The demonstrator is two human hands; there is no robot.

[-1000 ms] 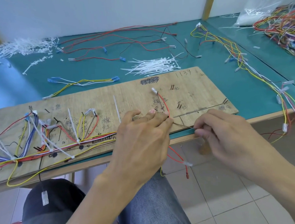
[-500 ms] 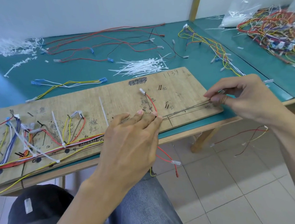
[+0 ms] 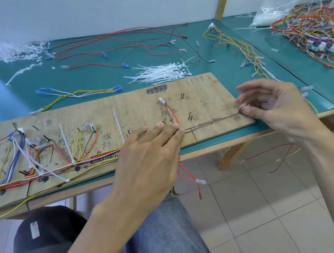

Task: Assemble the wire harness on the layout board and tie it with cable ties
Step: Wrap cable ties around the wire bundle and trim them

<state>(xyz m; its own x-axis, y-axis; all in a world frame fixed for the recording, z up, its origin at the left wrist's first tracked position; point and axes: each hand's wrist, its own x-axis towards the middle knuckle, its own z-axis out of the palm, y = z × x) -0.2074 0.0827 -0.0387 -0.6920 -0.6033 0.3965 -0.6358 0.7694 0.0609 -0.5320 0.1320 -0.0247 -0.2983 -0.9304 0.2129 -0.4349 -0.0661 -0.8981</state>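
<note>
Our left hand (image 3: 150,155) lies flat on the layout board (image 3: 142,108), fingers straight, pressing down the red wire (image 3: 172,111) and one end of the brown wire (image 3: 210,122). Our right hand (image 3: 272,106) pinches the brown wire's other end between thumb and finger at the board's right edge. The wire harness (image 3: 49,169) lies tied along the board's left half. Loose cable ties (image 3: 160,73) lie heaped on the green surface (image 3: 83,76) just behind the board.
</note>
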